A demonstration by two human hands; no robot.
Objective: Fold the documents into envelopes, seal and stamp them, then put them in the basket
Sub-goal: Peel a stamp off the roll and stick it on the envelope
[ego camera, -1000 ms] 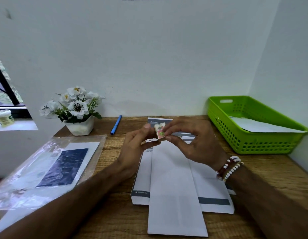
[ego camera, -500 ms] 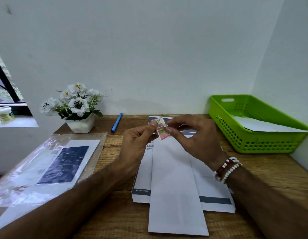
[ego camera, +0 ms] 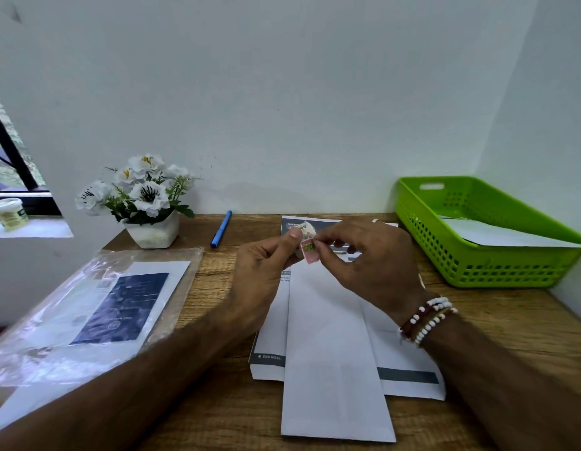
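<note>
Both hands are raised over the middle of the tabletop point(ego camera: 510, 320). The left hand point(ego camera: 263, 275) pinches a small white stamp backing point(ego camera: 304, 228) between thumb and forefinger. The right hand point(ego camera: 374, 265) has its fingers point(ego camera: 325, 239) closed on a pink stamp point(ego camera: 308, 252), apparently peeling it off the backing.

The white envelope point(ego camera: 331, 353) lies flat at the near edge, middle, on top of printed documents point(ego camera: 409, 375). No stamp shows on it; whether it is filled and sealed cannot be told.

The green basket point(ego camera: 478, 265) is at the far right corner with one white envelope-like sheet point(ego camera: 497, 234) inside, so probably one piece is finished.

Left to do: stick the stamp on, drop this envelope in the basket, then fold the sheets underneath. More papers sit in a plastic sleeve point(ego camera: 87, 307) along the left edge. A blue pen point(ego camera: 221, 228) and a flower pot point(ego camera: 152, 231) are near the far edge.
</note>
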